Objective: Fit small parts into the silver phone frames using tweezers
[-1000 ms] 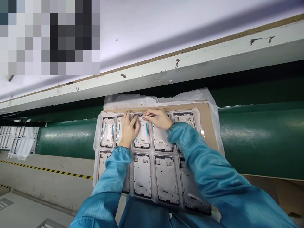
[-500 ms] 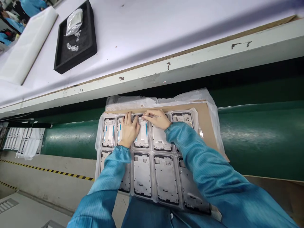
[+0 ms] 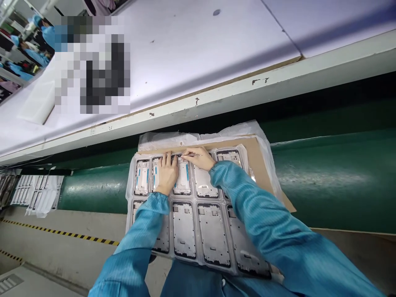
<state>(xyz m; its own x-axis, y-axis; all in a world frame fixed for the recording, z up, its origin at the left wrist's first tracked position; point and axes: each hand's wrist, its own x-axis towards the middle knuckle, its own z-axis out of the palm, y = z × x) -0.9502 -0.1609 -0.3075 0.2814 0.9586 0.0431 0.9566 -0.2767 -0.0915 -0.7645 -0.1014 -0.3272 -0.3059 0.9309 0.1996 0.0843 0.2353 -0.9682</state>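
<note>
Right hand (image 3: pixel 199 160): its fingertips are closed on a thin tool (image 3: pixel 192 155), pinched somewhat like a pen.
Tool tip: it points left from the grip, to the top edge of the third frame (image 3: pixel 182 183); whether it touches there, I cannot tell.
Third frame: it lies in the tray (image 3: pixel 195 199), just below and left of the grip, with blue strips (image 3: pixel 187 171) on its face.
Left hand (image 3: pixel 167 175): it is left of the grip, palm down, fingers extended over the second frame (image 3: pixel 155 181) and near the third; nothing is seen held in it.
Work at top edge: it seems a fine step with the tip, the left hand perhaps steadying.
Next tool move: in my judgement, it calls for a light pinch, small strokes, and left fingers kept clear.
Farther out: cardboard (image 3: pixel 262 165) shows right of the grip; beyond it, a green belt (image 3: pixel 328 177).
</note>
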